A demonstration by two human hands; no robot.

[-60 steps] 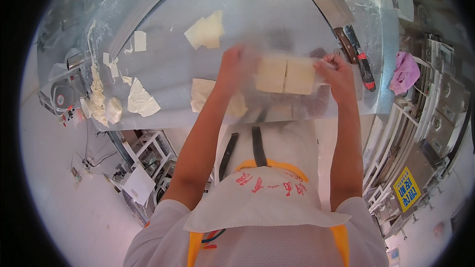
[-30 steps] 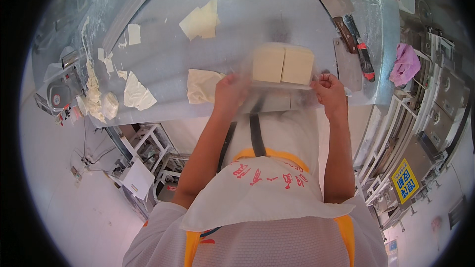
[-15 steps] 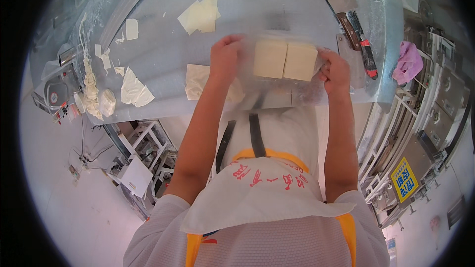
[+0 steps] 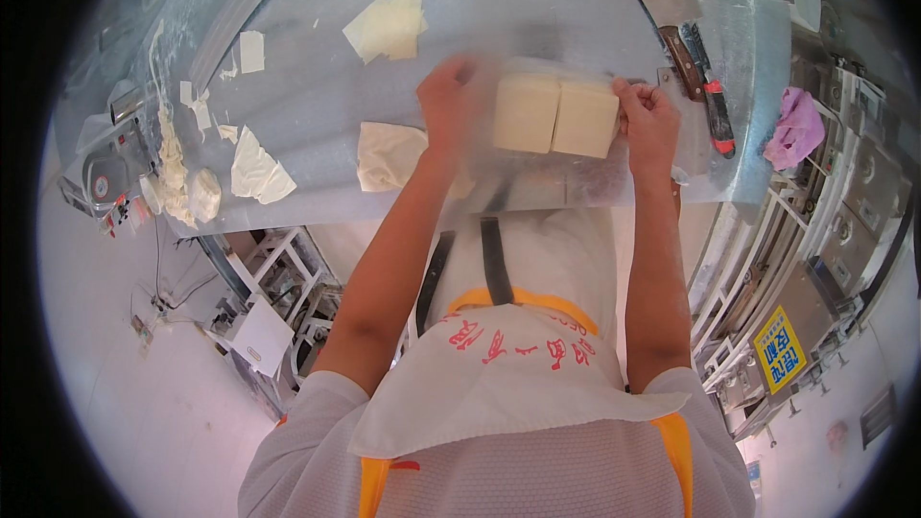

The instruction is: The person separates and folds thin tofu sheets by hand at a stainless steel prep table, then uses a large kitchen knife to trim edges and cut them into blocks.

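Two pale square stacks of dough wrappers, the left stack [image 4: 525, 113] and the right stack [image 4: 586, 119], lie side by side on the metal worktable [image 4: 321, 86]. Hazy, see-through plastic film [image 4: 549, 67] seems to surround them; its outline is hard to make out. To their left, my left hand [image 4: 445, 104] is closed with curled fingers, apparently gripping the film, though its fingertips are blurred. My right hand [image 4: 650, 125] pinches at the upper right corner of the right stack, where the film's edge appears to be.
Dough scraps lie to the left, including a sheet [image 4: 391, 155] beside my left forearm and overlapping pieces [image 4: 388, 23] farther back. A wooden-handled knife [image 4: 683, 65] and a black-and-red handled tool [image 4: 718, 115] rest at right. A pink cloth [image 4: 795, 128] hangs beyond the table edge.
My left hand has risen slightly away from me. The fingers of my right hand have moved up to the right stack's upper corner. Both stacks remain nearly in place.
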